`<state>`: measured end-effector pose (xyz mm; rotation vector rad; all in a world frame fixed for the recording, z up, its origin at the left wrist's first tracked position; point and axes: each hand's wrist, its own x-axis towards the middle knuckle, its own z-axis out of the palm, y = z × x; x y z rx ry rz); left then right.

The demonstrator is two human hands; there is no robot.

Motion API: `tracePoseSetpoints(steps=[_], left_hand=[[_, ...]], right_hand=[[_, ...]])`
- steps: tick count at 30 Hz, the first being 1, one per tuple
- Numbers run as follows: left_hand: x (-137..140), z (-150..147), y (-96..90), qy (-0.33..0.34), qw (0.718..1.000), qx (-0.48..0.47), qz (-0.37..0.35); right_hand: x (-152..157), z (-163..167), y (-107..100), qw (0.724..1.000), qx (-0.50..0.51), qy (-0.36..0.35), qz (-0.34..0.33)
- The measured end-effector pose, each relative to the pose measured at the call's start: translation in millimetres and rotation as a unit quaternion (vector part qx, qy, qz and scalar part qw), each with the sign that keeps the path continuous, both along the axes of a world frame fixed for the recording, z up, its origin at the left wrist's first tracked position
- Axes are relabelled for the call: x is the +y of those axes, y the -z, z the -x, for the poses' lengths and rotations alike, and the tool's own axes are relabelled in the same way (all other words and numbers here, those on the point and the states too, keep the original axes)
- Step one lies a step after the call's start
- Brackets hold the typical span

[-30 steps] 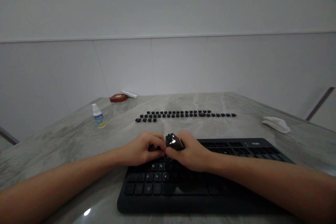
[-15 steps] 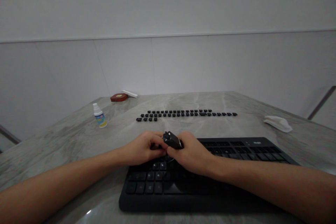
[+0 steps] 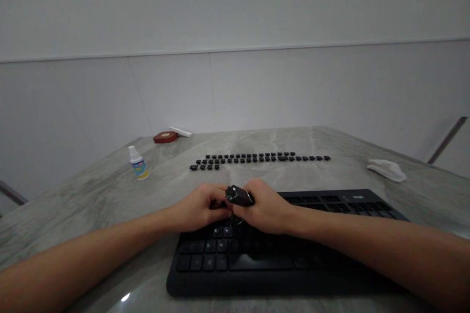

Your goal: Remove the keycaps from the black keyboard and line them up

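Observation:
A black keyboard (image 3: 257, 283) lies in front of me, several keys gone from its upper left part. Over that part, my right hand (image 3: 270, 210) is closed around a dark keycap puller (image 3: 240, 196) whose thin wire loop curves out below the fingers. My left hand (image 3: 201, 208) is right beside it, thumb and fingers pinched together by the puller. What sits in that pinch is hidden by the fingers. Beyond the hands, detached black keycaps (image 3: 242, 158) stand in rows on the marbled table (image 3: 161, 166).
At the left stands a white spray bottle (image 3: 138, 163) with a coloured label. A reddish-brown box (image 3: 165, 137) and a white flat bar (image 3: 180, 132) lie at the back left. On the right is a folded white cloth (image 3: 387, 169). A pale wall (image 3: 249, 88) borders the table's far side.
Both hands keep nearly the same pose, with the puller shifted very slightly left. The whole view has moved a little.

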<state>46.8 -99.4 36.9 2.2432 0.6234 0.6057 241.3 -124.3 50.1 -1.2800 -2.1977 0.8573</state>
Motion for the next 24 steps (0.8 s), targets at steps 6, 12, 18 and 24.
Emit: tracePoseSetpoints(steps=[6, 12, 18, 24], left_hand=[[-3.4, -2.4, -5.1, -0.009, 1.0, 0.004, 0.009], [-1.4, -0.9, -2.7, -0.01, 1.0, 0.024, -0.001], [-3.8, 1.6, -1.3, 0.009, 0.999, -0.008, -0.043], [-5.0, 3.3, -0.8, 0.069, 0.992, -0.014, -0.105]], right_hand=[[-8.1, 1.6, 2.3, 1.0, -0.003, 0.027, 0.006], [-14.8, 1.5, -2.0, 0.999, -0.015, 0.044, 0.018], [-14.7, -0.8, 3.8, 0.997, 0.049, 0.045, 0.029], [-12.4, 1.1, 9.6, 0.984, 0.179, 0.018, 0.013]])
